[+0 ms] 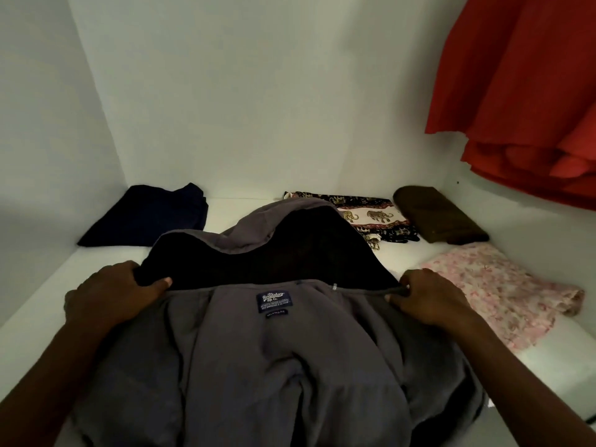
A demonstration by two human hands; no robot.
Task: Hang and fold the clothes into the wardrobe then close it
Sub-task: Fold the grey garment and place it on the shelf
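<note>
The grey hooded jacket (pixel 290 366) lies near and central on the white wardrobe shelf (pixel 42 298), inside up, its label (pixel 274 301) showing and the black-lined hood (pixel 290 259) spread toward the far side. The left hand (pixel 109 295) grips the hood's left base, fingers curled round the cloth. The right hand (pixel 429 298) pinches the right base at the neckline.

This looks like the folding step, barely begun. The next move probably calls for bringing the hood down over the body, then folding in the sides.

Folded pieces ring it: a navy garment (pixel 151 217) far left, an elephant-print cloth (pixel 371 217) far centre, a brown piece (pixel 435 217) far right, and a pink floral one (pixel 503 291) just right. A red garment (pixel 522 91) hangs upper right against the pale walls (pixel 258 108).
</note>
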